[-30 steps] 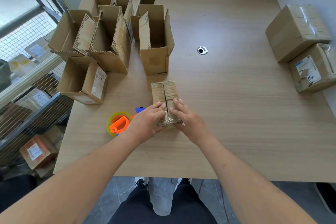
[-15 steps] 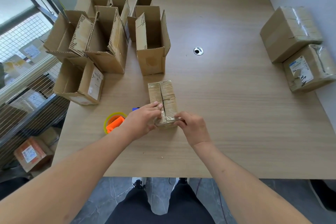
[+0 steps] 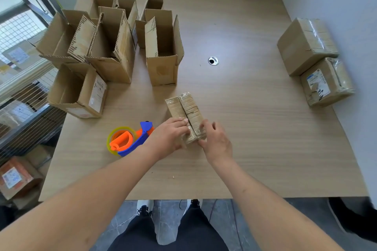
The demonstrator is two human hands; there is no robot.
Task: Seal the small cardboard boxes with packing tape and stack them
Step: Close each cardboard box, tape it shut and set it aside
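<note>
A small cardboard box [image 3: 186, 106] lies in the middle of the wooden table [image 3: 255, 138], its two top flaps folded shut with an open seam running along the middle. My left hand [image 3: 169, 136] holds the near left end, fingers on the left flap and thumb against the end face. My right hand [image 3: 217, 142] grips the near right corner with curled fingers. An orange and blue tape dispenser [image 3: 126, 140] with a yellowish roll lies on the table just left of my left hand.
Several open boxes stand at the back left, the nearest ones being a tall box [image 3: 163, 67] and a labelled box [image 3: 77, 96]. Two taped boxes [image 3: 304, 47] [image 3: 324, 81] sit against the right wall. A cable grommet [image 3: 213, 60] is set in the tabletop.
My right hand slid from the top of the right flap down to the near right corner and curled. My left hand stayed on the left flap.
</note>
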